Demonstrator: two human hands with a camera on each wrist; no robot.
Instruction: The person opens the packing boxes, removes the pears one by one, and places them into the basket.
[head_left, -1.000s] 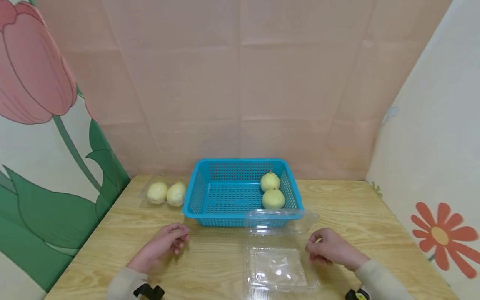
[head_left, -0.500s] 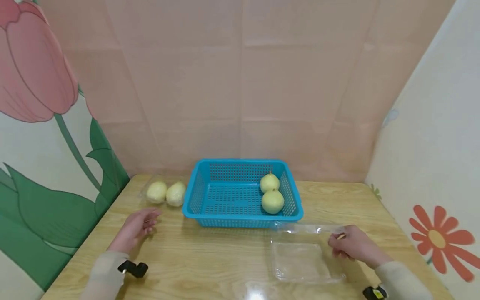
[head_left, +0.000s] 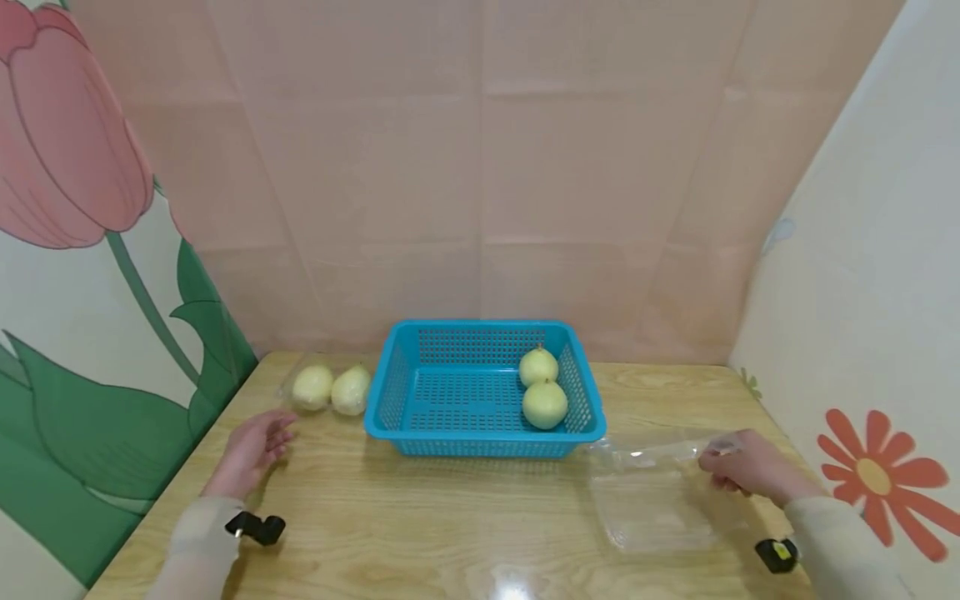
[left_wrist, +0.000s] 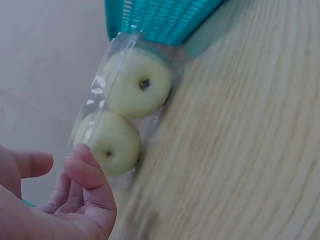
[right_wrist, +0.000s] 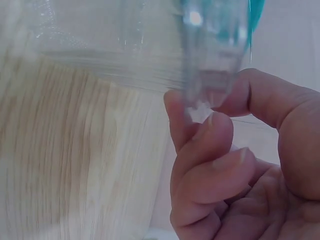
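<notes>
A person's right grip [head_left: 750, 462] pinches the edge of a clear plastic container [head_left: 652, 500], which stretches leftward from it over the counter [head_left: 435, 533], near the blue basket [head_left: 480, 440]; the left grip [head_left: 250, 447], relaxed, fingers loosely bent, is near two packaged fruits [head_left: 312, 388].

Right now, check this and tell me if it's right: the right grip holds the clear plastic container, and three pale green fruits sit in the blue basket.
The count is wrong: the head view shows two pale green fruits in the blue basket, not three. The right grip does hold the clear plastic container.
</notes>
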